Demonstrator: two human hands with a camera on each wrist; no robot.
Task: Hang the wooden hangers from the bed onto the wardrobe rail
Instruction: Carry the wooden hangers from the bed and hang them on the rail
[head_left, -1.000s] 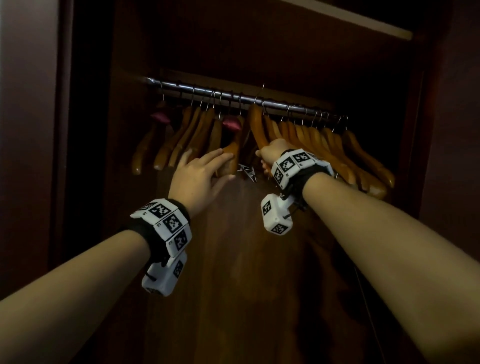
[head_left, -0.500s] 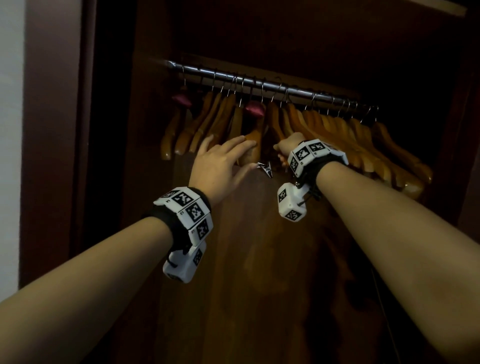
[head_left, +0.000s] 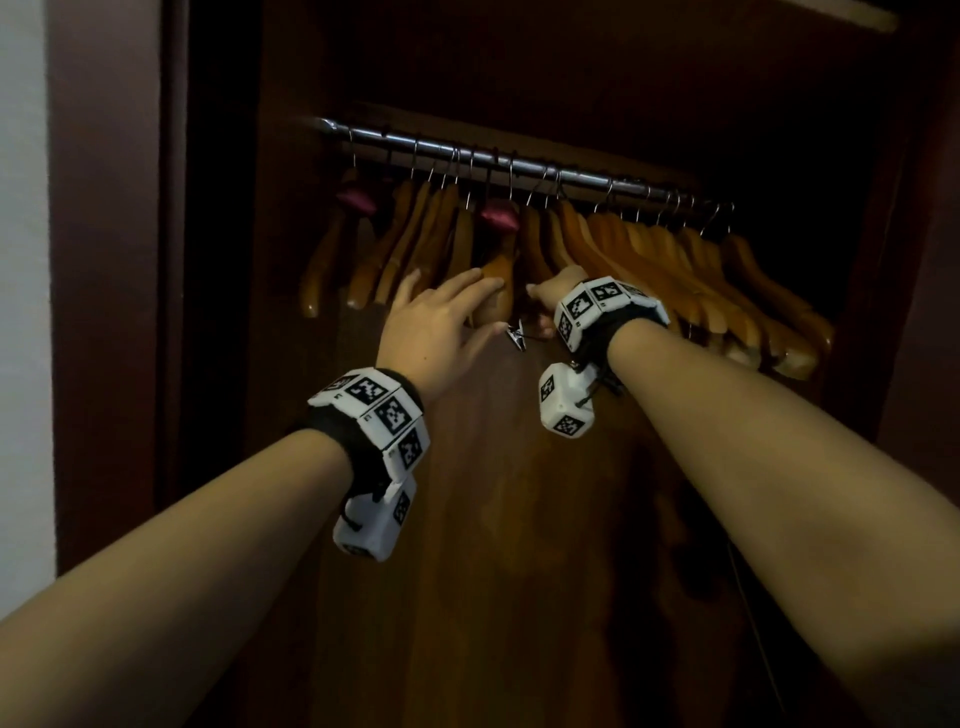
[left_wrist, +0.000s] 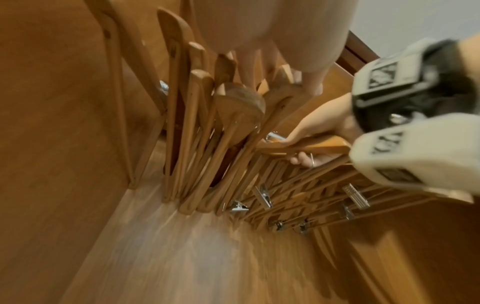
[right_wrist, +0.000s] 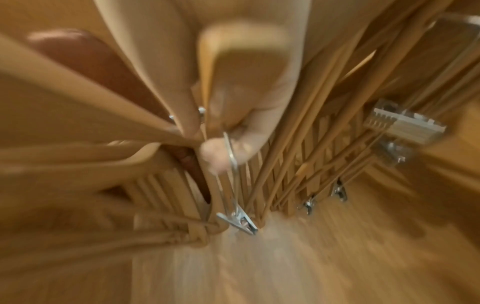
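Observation:
A metal wardrobe rail (head_left: 519, 167) carries a long row of wooden hangers (head_left: 649, 260). My right hand (head_left: 545, 306) grips the near arm of one wooden hanger (left_wrist: 311, 146) in the middle of the row. Its fingers (right_wrist: 241, 131) curl round the wood and the thin metal clip bar (right_wrist: 231, 156). A steel clip (head_left: 516, 335) dangles just below that hand. My left hand (head_left: 457, 291) is flat with straight fingers. It touches the rounded end of the neighbouring hanger (head_left: 496, 291) on the left. The held hanger's hook is hidden among the others.
Two hangers with pink padded tops (head_left: 356, 200) hang in the left part of the row. Several hangers carry steel clips (left_wrist: 262, 197). The wardrobe's wooden back panel (head_left: 519, 519) is close behind, its left frame (head_left: 104, 260) beside a pale wall.
The head view has shifted, so the rail now sits further right and lower. Both hands stay at the same hangers, the right hand still gripping, the left still flat.

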